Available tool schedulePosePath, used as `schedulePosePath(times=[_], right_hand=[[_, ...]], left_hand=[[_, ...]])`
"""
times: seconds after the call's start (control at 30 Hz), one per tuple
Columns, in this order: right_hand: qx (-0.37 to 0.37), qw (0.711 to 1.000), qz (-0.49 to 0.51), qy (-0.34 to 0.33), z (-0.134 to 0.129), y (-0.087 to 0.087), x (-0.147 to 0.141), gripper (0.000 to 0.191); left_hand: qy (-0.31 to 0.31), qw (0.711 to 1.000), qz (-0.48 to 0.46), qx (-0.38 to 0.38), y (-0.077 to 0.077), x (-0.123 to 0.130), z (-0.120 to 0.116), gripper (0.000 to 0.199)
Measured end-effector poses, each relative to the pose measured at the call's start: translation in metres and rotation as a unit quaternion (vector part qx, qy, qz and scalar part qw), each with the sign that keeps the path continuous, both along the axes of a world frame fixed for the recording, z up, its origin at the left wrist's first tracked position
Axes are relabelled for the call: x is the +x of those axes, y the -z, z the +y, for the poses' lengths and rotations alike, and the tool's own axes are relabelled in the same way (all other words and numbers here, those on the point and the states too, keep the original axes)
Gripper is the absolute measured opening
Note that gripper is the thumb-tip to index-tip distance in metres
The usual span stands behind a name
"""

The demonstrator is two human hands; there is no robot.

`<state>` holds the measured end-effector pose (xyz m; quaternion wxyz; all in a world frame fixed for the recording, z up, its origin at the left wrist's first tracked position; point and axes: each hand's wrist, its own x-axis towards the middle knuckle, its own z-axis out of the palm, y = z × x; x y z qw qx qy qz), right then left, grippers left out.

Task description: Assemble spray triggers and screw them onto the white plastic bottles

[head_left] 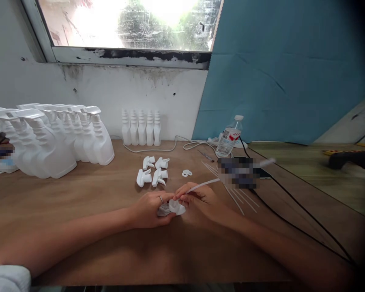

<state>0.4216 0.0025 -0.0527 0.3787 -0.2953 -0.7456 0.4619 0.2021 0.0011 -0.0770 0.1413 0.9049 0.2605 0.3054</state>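
Note:
Near the front of the table, my left hand (150,209) is closed around a white trigger spray head (177,208), lying with its collar toward my right hand. My right hand (200,198) pinches a thin white plastic tube (205,183) close to its end, right at the spray head's collar. Whether the tube's tip sits inside the collar is hidden by my fingers. The tube's other end runs up to the right. Beyond my hands lie several loose trigger spray heads (144,177) and a few small white rings (187,173).
Assembled white spray bottles (54,146) stand in rows at left. Bottles without heads (142,129) line the wall. Loose thin tubes (237,196) lie at right, near a water bottle (228,142), a screwdriver-like tool (205,155), a blurred-out phone area and black cables (292,198).

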Motion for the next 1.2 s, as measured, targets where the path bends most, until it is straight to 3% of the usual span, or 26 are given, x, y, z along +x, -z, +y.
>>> schedulePosePath(times=[0.17, 0.4, 0.67, 0.93, 1.2], right_hand=[[0.009, 1.0, -0.018, 0.022, -0.001, 0.002, -0.003, 0.024], [-0.033, 0.998, 0.015, 0.041, 0.0, 0.006, -0.006, 0.026], [-0.023, 0.999, -0.005, 0.035, -0.002, 0.003, -0.007, 0.025], [0.119, 0.985, -0.111, 0.057, -0.002, -0.001, -0.01, 0.025], [0.203, 0.97, -0.117, 0.064, 0.001, 0.008, -0.016, 0.027]], left_hand=[[0.002, 0.999, -0.007, -0.032, 0.001, 0.0, 0.0, 0.04], [-0.044, 0.989, -0.027, -0.142, 0.003, 0.002, -0.001, 0.039], [-0.032, 0.986, -0.048, -0.159, 0.007, 0.001, 0.002, 0.037], [-0.037, 0.984, -0.038, -0.167, 0.006, 0.002, 0.002, 0.038], [-0.019, 0.985, -0.046, -0.164, 0.009, 0.001, 0.003, 0.035]])
